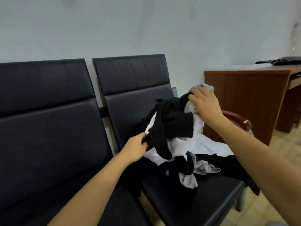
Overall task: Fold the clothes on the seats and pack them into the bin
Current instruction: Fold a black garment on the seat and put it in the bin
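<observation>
A heap of black, white and grey clothes [179,144] lies on the right-hand black seat [203,198]. My left hand [136,148] grips a black garment [157,137] at the heap's left side. At the top right of the heap, my right hand [206,103] is closed on a grey-white garment [205,87]. A dark red bin rim [236,119] shows just behind my right forearm, to the right of the seat; most of it is hidden.
The left black seat [48,144] holds nothing. A brown wooden desk [247,98] stands to the right against the pale wall, with dark items [281,61] on top. Beige floor tiles [285,144] show at the right.
</observation>
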Tool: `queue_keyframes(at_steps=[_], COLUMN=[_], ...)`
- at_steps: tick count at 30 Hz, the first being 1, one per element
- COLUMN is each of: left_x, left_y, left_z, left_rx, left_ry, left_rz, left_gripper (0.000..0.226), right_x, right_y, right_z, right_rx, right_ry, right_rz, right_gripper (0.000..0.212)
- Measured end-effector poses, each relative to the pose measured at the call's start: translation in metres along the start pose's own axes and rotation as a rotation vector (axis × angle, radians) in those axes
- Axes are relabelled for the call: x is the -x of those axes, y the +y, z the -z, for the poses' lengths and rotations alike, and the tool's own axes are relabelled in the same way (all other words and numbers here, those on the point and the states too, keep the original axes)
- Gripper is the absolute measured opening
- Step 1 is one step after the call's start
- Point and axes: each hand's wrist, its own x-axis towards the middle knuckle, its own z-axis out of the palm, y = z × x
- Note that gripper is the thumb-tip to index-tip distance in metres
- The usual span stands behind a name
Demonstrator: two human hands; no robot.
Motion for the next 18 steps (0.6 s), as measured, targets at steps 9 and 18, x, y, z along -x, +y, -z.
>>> queue_keyframes(at_steps=[9, 18], left_x=[-0.004, -0.034], left_y=[-0.105, -0.15], left_z=[-0.141, -0.119], left_rx=[0.085, -0.166], left_ry=[-0.085, -0.312], left_rz=[0.019, 0.243], left_gripper=[0.025, 0.079], right_x=[0.206, 0.158], right_y=[-0.047, -0.089], right_z=[-0.099, -0.127], right_rx=[-0.214, -0.152], right_ry=[-1.001, -1.28], right_rz=[-0.171, -0.497], right_gripper=[0.076, 0.125])
